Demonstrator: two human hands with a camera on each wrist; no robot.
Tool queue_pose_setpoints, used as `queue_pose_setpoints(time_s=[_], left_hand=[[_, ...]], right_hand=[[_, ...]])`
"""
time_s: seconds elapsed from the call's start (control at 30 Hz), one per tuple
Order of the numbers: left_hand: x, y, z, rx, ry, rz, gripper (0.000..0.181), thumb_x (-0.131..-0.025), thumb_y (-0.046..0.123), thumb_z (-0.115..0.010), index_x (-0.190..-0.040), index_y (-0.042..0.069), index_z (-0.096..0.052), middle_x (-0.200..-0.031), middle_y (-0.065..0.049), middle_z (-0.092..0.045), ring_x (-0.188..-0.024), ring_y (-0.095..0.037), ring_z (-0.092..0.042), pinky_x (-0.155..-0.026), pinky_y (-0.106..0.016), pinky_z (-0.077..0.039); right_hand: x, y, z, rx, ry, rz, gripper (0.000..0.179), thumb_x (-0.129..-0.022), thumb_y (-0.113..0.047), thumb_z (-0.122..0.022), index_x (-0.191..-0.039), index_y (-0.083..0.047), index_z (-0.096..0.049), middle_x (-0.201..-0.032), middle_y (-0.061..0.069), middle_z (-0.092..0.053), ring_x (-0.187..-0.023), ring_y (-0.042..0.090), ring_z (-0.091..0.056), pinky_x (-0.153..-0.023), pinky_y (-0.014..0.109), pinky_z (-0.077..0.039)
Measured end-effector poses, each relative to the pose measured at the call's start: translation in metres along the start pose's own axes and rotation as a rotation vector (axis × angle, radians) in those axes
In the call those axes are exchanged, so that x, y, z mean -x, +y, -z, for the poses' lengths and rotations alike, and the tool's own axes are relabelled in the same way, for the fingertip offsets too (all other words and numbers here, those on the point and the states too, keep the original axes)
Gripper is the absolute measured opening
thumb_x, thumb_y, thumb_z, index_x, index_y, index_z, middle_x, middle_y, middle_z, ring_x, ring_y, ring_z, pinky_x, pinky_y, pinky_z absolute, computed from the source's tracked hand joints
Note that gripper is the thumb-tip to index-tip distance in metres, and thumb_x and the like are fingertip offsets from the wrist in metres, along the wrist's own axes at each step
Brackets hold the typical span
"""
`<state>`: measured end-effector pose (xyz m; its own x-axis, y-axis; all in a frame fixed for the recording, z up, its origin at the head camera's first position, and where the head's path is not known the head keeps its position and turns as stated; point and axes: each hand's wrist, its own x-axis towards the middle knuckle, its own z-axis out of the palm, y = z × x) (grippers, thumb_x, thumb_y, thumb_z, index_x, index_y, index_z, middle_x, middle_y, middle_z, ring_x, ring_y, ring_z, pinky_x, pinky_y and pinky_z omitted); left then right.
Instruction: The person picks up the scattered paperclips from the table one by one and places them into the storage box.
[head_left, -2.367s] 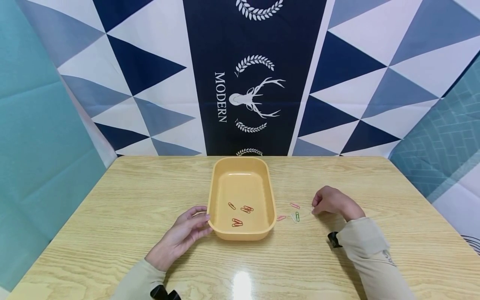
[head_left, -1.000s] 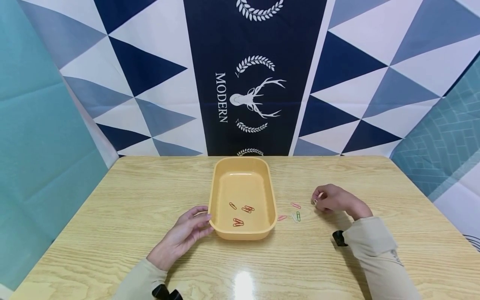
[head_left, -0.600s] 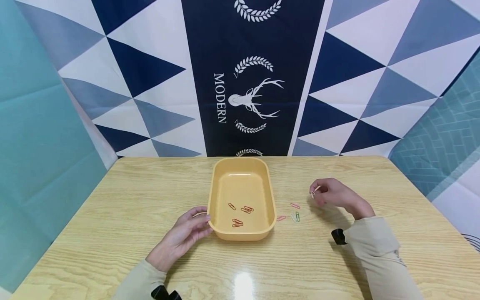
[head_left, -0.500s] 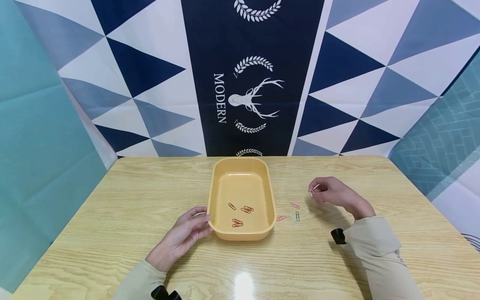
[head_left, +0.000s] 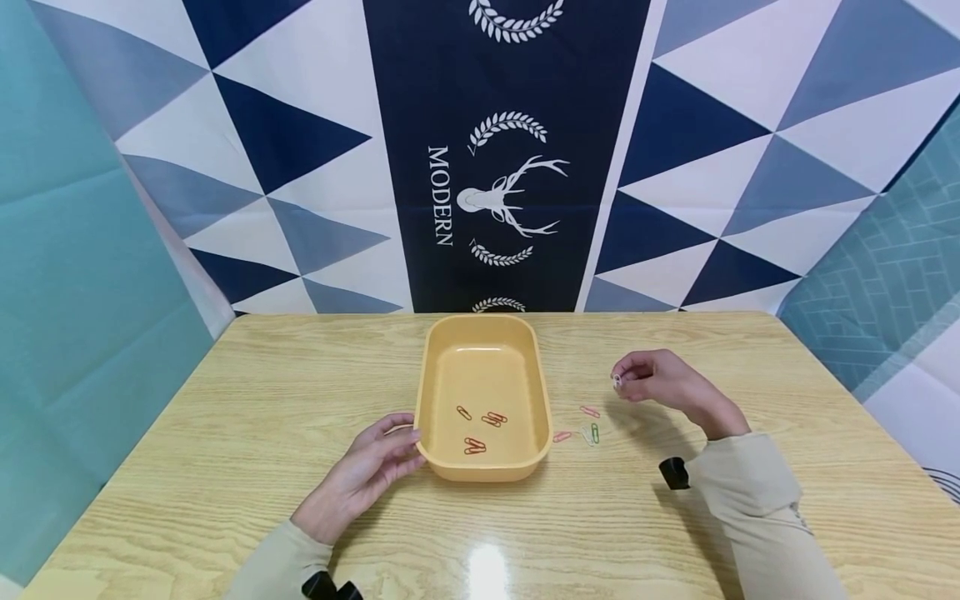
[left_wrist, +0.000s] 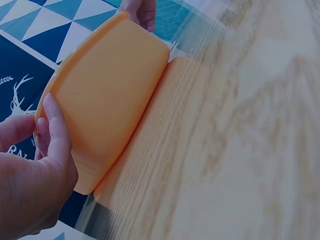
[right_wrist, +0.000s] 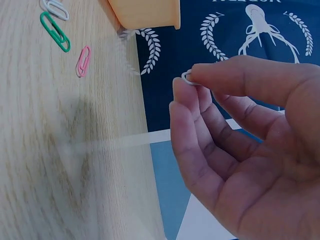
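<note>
My right hand (head_left: 667, 385) pinches a white paper clip (head_left: 617, 380) between thumb and fingertips, above the table to the right of the tray. In the right wrist view only a looped end of that paper clip (right_wrist: 187, 78) pokes out from the fingers. My left hand (head_left: 367, 471) holds the near left rim of a yellow plastic tray (head_left: 483, 472). The left wrist view has its fingers (left_wrist: 56, 125) against the tray's outer wall (left_wrist: 107, 95). Several red paper clips (head_left: 475, 446) lie on the tray's floor, toward its near end.
Right of the tray, loose paper clips lie on the wooden table (head_left: 585, 533): a green one (head_left: 596, 432), a white one (head_left: 587, 437) and two pink ones, the farther pink clip (head_left: 590, 412) nearest my right hand. A patterned cloth (head_left: 300, 142) hangs behind the table.
My right hand has picked the white paper clip up off the table, lifting it and shifting slightly left toward the tray. The left hand and the tray have stayed in place.
</note>
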<state>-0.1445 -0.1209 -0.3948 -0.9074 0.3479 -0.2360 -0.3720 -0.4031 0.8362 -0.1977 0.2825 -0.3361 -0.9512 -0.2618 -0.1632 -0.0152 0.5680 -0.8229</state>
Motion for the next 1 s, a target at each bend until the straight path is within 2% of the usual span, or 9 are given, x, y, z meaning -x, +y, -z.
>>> queue_pose_setpoints(time_s=[0.2,0.53,0.77,1.0], left_hand=[[0.000,0.000,-0.001,-0.008,0.010,0.008,0.035,-0.095,-0.005,-0.053,-0.126,-0.007,-0.036,-0.103,-0.016,-0.055,-0.088,-0.018,-0.060,-0.082,-0.026,-0.055],[0.001,0.001,0.000,-0.013,0.021,0.026,0.044,-0.095,-0.001,-0.055,-0.132,-0.008,-0.032,-0.105,-0.016,-0.055,-0.088,-0.018,-0.060,-0.080,-0.024,-0.055],[0.000,0.001,0.001,-0.016,0.027,0.020,0.041,-0.095,-0.002,-0.054,-0.130,-0.008,-0.034,-0.104,-0.016,-0.056,-0.088,-0.018,-0.061,-0.081,-0.025,-0.055],[0.000,0.001,0.000,-0.001,0.012,0.019,0.035,-0.095,-0.004,-0.053,-0.126,-0.006,-0.036,-0.105,-0.016,-0.055,-0.090,-0.019,-0.060,-0.082,-0.025,-0.055]], right_hand=[[0.002,-0.005,0.000,0.001,0.026,-0.005,0.022,-0.091,-0.002,-0.062,-0.108,0.010,-0.057,-0.093,0.009,-0.063,-0.086,0.020,-0.060,-0.079,0.035,-0.056],[0.002,-0.025,-0.004,0.006,0.035,0.063,0.018,-0.090,-0.004,-0.062,-0.105,0.007,-0.059,-0.091,0.009,-0.063,-0.087,0.023,-0.061,-0.084,0.040,-0.055],[-0.002,-0.044,-0.015,0.033,0.024,0.105,0.016,-0.089,-0.003,-0.062,-0.104,0.005,-0.061,-0.089,0.008,-0.062,-0.086,0.024,-0.058,-0.079,0.034,-0.055],[-0.008,-0.056,-0.024,0.026,0.014,0.141,0.016,-0.089,-0.002,-0.062,-0.104,0.005,-0.062,-0.089,0.008,-0.062,-0.085,0.023,-0.059,-0.077,0.033,-0.054]])
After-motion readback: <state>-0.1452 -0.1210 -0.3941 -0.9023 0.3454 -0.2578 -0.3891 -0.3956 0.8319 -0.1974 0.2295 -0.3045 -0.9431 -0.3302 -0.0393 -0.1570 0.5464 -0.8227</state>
